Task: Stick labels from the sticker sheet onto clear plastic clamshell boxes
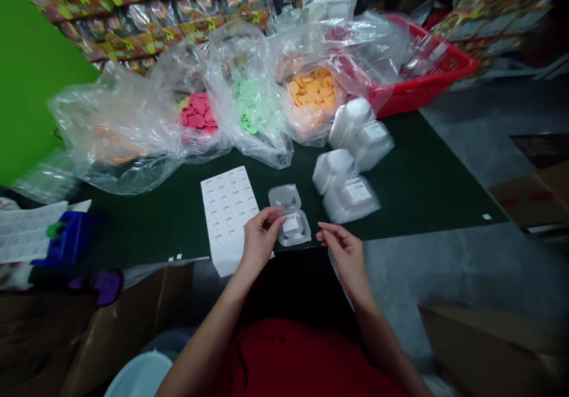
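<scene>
In front of me a small clear plastic clamshell box [301, 231] lies with its lid [285, 196] folded back. A white printed label [290, 223] sits on it. My left hand [261, 234] is at the box's left edge, with bent finger and thumb closed near the hinge and label. Just right of the box, apart from it, my right hand [341, 247] is raised. Its thumb and forefinger tips are close together, and anything between them is too small to see. Under my left wrist lies a sheet of printed labels [229, 207], overhanging the table's front edge.
Stacked clamshell boxes [351, 198] stand to the right on the dark green table [427, 172]. Clear bags of pink [198, 112], green [253, 103] and orange pieces [313, 89] line the back. A red basket [427, 86] is behind; a blue tape dispenser [71, 237] stands left.
</scene>
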`<control>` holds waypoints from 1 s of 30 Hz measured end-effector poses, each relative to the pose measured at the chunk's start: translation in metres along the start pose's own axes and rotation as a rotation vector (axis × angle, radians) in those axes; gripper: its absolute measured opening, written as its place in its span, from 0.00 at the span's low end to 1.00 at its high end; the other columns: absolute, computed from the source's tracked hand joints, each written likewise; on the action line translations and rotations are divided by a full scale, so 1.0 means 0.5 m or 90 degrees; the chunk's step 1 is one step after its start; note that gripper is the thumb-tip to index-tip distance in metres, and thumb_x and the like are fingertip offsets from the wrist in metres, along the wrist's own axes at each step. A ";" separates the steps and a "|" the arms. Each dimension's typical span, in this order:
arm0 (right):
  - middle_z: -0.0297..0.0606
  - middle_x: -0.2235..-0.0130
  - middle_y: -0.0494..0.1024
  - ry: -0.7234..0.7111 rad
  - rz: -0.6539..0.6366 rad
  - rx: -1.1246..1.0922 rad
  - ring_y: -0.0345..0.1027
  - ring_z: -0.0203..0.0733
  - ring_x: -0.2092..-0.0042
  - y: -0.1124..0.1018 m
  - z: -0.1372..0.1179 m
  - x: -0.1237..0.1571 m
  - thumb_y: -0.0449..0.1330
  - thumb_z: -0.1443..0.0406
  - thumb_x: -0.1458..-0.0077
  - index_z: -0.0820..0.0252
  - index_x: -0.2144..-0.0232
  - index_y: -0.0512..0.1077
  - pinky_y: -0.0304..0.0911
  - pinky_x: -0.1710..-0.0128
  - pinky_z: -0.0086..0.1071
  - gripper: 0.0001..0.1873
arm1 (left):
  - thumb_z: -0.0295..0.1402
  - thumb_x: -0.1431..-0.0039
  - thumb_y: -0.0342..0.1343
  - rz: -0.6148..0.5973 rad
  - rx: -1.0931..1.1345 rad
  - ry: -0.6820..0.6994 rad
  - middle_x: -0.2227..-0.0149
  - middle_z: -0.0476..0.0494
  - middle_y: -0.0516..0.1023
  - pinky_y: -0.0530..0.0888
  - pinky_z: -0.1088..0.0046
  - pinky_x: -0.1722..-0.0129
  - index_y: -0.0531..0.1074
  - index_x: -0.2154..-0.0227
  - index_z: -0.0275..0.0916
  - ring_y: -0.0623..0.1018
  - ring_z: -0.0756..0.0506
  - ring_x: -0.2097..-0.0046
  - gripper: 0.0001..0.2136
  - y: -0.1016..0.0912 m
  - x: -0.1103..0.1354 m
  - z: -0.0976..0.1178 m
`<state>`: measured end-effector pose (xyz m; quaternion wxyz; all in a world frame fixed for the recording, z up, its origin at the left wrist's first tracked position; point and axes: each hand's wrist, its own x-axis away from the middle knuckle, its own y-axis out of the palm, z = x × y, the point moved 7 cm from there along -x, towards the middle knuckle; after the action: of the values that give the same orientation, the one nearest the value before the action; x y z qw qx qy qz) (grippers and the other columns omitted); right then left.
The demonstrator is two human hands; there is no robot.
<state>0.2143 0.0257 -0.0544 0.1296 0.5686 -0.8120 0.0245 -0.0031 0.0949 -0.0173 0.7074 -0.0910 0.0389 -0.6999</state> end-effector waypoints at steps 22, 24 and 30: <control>0.40 0.55 0.73 -0.243 -0.070 0.285 0.69 0.49 0.50 0.095 -0.024 -0.006 0.64 0.59 0.35 0.48 0.54 0.85 0.67 0.47 0.44 0.11 | 0.32 0.38 0.64 0.003 -0.095 0.016 0.68 0.51 0.78 0.72 0.74 0.64 0.73 0.46 0.40 0.76 0.49 0.68 0.18 0.010 0.013 -0.013; 0.40 0.55 0.72 -0.251 -0.068 0.287 0.69 0.49 0.50 0.095 -0.021 -0.008 0.64 0.60 0.35 0.48 0.55 0.85 0.67 0.48 0.43 0.11 | 0.31 0.37 0.63 -0.002 -0.127 0.044 0.67 0.51 0.77 0.72 0.74 0.64 0.74 0.48 0.40 0.76 0.50 0.68 0.15 0.016 0.020 -0.006; 0.41 0.55 0.72 -0.246 -0.063 0.285 0.70 0.50 0.50 0.095 -0.025 -0.005 0.64 0.60 0.35 0.51 0.56 0.85 0.67 0.48 0.43 0.10 | 0.32 0.39 0.66 0.127 -0.197 0.101 0.54 0.46 0.70 0.73 0.73 0.64 0.71 0.43 0.41 0.71 0.51 0.67 0.22 -0.011 0.023 -0.017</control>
<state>0.1731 0.0472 -0.0380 -0.1550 0.6161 -0.7672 0.0881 -0.0096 0.0829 -0.0236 0.7452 -0.1393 0.2105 -0.6172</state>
